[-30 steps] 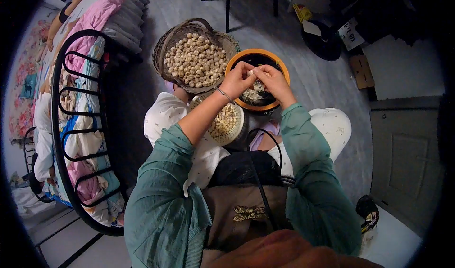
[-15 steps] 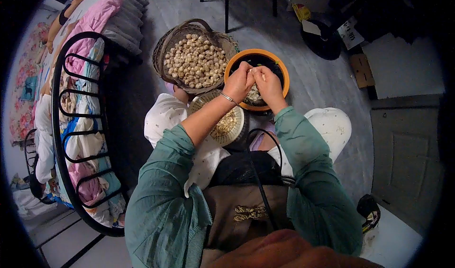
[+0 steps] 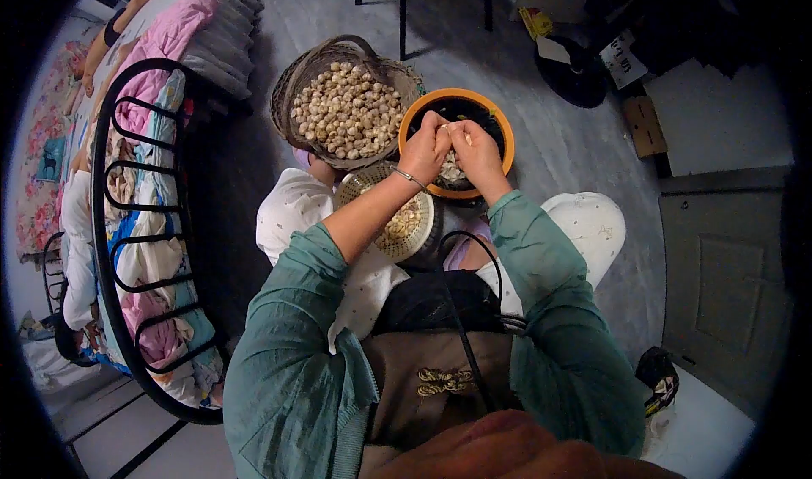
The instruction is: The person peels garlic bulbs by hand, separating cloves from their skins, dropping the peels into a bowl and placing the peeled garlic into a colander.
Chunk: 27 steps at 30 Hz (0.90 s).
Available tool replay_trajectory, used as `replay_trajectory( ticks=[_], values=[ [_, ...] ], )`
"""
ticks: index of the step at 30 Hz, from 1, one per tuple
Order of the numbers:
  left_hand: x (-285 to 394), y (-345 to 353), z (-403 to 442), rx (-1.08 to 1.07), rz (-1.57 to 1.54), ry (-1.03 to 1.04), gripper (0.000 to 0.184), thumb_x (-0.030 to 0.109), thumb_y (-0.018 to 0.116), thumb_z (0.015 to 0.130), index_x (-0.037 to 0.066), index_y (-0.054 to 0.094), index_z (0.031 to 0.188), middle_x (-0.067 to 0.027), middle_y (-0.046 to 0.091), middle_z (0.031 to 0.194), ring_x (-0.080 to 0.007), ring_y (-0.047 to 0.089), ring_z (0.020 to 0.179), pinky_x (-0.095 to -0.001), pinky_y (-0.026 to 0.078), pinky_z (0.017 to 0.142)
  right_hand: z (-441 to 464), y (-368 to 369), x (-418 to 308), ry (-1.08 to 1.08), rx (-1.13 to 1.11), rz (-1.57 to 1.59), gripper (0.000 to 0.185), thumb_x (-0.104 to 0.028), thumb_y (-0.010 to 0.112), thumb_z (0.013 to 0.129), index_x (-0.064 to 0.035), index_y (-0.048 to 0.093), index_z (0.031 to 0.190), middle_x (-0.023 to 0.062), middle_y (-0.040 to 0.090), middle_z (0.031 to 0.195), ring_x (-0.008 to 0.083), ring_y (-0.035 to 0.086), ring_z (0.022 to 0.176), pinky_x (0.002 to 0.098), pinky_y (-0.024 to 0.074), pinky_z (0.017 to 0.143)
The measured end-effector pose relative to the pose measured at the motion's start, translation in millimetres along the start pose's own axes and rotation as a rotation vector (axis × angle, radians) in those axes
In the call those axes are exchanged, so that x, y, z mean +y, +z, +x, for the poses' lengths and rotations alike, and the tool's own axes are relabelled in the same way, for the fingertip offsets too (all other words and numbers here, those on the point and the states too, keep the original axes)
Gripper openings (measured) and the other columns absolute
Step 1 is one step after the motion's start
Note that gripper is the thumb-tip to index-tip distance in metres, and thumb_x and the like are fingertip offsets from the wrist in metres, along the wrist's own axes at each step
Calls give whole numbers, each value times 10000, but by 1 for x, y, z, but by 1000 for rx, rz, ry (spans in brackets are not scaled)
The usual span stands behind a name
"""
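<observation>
My left hand and my right hand meet over an orange-rimmed bucket, fingertips pinched together. Between them shows a bit of pale garlic, mostly hidden by the fingers; whether it is a clove or part of a bulb I cannot tell. Papery garlic skins lie in the dark bucket. Beyond my left hand, a woven basket holds many whole garlic bulbs. Under my left forearm, a cream plastic colander contains pale peeled cloves.
A black metal bed frame with rumpled bedding stands at left, and a person's arm rests farther up. Dark chair legs are ahead. At right are a cardboard box and a grey cabinet. A black cable crosses my lap.
Both hands stay over the bucket, with only slight shifts of the fingers around the garlic. The basket, bucket and colander look the same.
</observation>
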<state>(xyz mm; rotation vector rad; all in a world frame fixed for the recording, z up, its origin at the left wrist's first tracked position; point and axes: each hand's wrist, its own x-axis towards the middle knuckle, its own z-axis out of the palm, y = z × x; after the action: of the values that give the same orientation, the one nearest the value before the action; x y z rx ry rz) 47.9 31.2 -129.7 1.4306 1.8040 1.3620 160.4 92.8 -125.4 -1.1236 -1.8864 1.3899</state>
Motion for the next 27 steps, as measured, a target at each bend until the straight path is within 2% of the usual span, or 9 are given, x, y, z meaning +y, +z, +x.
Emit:
replay_trajectory(
  ticks=[3,5,9,12,14,21,24,26,27],
  values=[
    [-3,2,1,-8,-39,0,213,224,428,931,15,432,974,-200,578,812,-353,591,738,-400,456,658,1,-3,1,-42,15,-21,330,-321,527,894,-1,597,935,138,621,766,250,604,682,345,455,608],
    [-2,0,1,-18,-68,-11,206,210,425,936,11,434,987,-188,579,824,-331,592,729,-389,458,664,5,-9,-1,124,-107,188,336,-336,528,899,-11,596,948,62,573,694,152,538,595,299,429,546],
    [3,-4,2,-64,-121,-75,208,196,436,939,4,434,1019,-158,572,830,-246,586,696,-346,464,646,6,-16,-7,196,-175,267,341,-344,525,905,-15,594,961,4,510,668,81,454,552,261,392,499],
    [1,-4,1,-87,-261,-166,209,200,444,938,9,431,1021,-142,568,816,-202,582,670,-316,471,588,6,-14,-3,164,-206,221,347,-339,531,899,-7,590,980,48,564,724,121,520,610,285,426,555],
    [2,-3,0,-89,-341,-188,207,203,447,939,13,426,1019,-134,567,811,-183,579,659,-302,474,557,2,-8,-3,-45,-70,52,328,-306,513,906,0,587,1000,115,617,814,212,594,730,327,459,648],
    [-2,4,-4,39,-38,-84,193,188,413,948,15,400,1032,-160,566,864,-218,597,687,-317,484,556,-2,12,13,-254,98,-58,288,-231,459,923,0,587,1038,191,618,961,354,589,892,379,466,756],
    [-3,5,-3,98,49,-18,202,181,404,949,8,397,1053,-170,569,884,-235,602,717,-327,487,577,-3,11,6,-307,133,-11,286,-239,469,925,-15,593,1052,132,625,860,265,605,755,336,477,658],
    [0,4,-2,107,38,-35,210,179,402,950,4,395,1065,-173,571,889,-240,602,731,-331,489,588,-7,4,-6,201,-57,399,269,-224,460,939,-34,594,1075,0,551,773,66,500,634,199,408,524],
    [0,5,-1,88,-79,-100,216,179,403,950,3,394,1075,-166,569,894,-226,601,737,-320,491,588,-7,3,-7,200,-57,399,269,-224,460,939,-34,594,1075,0,551,773,66,500,634,199,408,524]
  ],
)
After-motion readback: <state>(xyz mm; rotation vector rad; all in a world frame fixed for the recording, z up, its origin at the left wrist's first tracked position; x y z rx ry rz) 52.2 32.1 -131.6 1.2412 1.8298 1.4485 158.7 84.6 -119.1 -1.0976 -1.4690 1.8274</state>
